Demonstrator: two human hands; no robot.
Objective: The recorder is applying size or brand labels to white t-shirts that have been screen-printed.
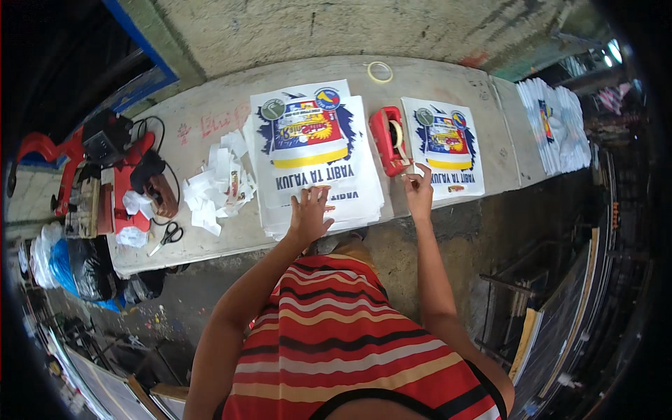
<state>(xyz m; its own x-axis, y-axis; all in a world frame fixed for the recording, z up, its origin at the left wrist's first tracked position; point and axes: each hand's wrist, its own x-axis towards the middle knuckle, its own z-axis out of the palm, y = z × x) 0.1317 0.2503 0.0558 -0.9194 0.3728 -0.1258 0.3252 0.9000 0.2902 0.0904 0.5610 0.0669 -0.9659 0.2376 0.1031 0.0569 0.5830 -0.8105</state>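
My left hand [310, 213] lies with its fingers spread on the lower part of a thick stack of white printed sheets [304, 203]. The top sheets carry a blue, red and yellow print and lie slightly askew. Right of the stack stands a red tape dispenser [385, 143] with a pale roll in it. At the dispenser's near end, my right hand [419, 192] pinches what looks like the end of a strip of tape [409, 165]; the fingers partly hide it. A smaller pile of similar printed sheets [448, 183] lies just beyond that hand.
Scraps of white paper [218, 185] lie left of the stack, with black scissors [166, 236] and a red machine [126, 178] farther left. A loose tape roll [379, 72] rests near the wall. White folded bundles [556, 129] sit at the table's right end.
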